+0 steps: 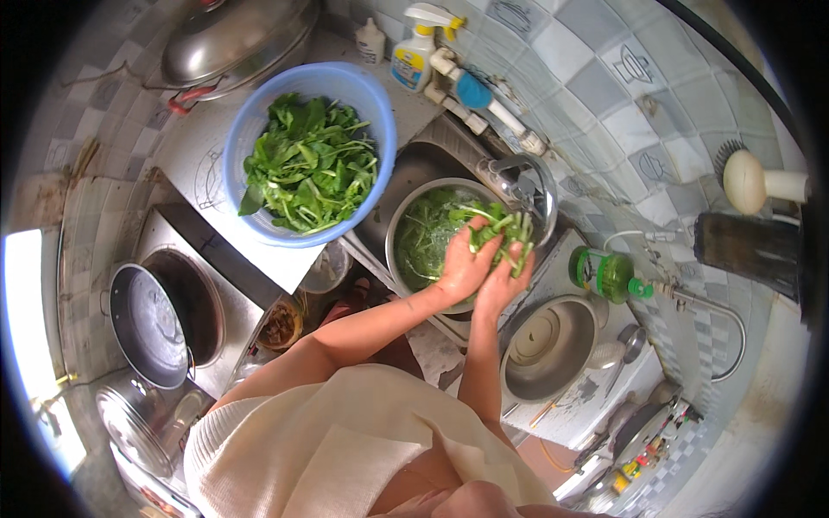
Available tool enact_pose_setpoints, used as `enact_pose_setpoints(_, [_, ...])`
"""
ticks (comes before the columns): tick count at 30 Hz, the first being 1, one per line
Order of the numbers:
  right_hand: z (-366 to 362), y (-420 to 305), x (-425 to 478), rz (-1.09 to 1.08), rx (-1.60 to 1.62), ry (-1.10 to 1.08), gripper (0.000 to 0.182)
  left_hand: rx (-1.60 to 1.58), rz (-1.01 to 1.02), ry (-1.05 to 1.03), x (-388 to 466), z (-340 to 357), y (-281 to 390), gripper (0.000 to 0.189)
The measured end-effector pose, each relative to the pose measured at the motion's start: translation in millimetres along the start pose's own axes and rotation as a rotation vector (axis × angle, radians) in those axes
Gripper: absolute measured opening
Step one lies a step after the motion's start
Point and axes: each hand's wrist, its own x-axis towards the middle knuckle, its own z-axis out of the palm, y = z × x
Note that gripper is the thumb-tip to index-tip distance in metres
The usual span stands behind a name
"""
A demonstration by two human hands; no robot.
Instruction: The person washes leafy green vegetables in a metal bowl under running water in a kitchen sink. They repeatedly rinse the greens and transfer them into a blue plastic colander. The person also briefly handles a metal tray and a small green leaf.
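My left hand [467, 259] and my right hand [504, 281] are close together, gripping one bunch of leafy greens [502, 226] between them. They are over the right side of a round metal basin [390, 243] in the sink [418, 158]. Water and more loose greens [421, 236] fill the basin. Just beyond the bunch stands the curved chrome faucet [549, 194]. Left of the sink, a blue plastic colander [232, 149] on the counter holds a heap of leafy greens [311, 165].
A wide metal basin [544, 346] sits on the right counter, near a green bottle [602, 273] and a metal ladle [631, 343]. Behind are a spray bottle [414, 55] and a lidded wok [220, 42]. A pan [146, 324] rests at the stove on the left.
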Motion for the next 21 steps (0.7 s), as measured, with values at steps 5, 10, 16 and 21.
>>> enact_pose_setpoints(5, [-8.2, -29.5, 4.7, -0.056, -0.022, 0.021, 0.032, -0.034, 0.071, -0.012, -6.0, 6.5, 22.8, 0.014])
enact_pose_setpoints(10, [-10.2, -74.6, 1.6, -0.14, -0.199, 0.07, 0.038, 0.036, 0.366, 0.011, -8.6, 7.7, 39.0, 0.013])
enact_pose_setpoints(16, [-7.1, -92.5, -0.5, -0.175, -0.229, 0.13, 0.036, -0.149, 0.188, -0.08, -11.4, 3.1, 60.6, 0.013])
enact_pose_setpoints(21, [-2.2, 19.8, 9.4, -0.006, -0.391, -0.134, 0.025, 0.033, -0.307, 0.027, 5.9, -4.6, -33.9, 0.023])
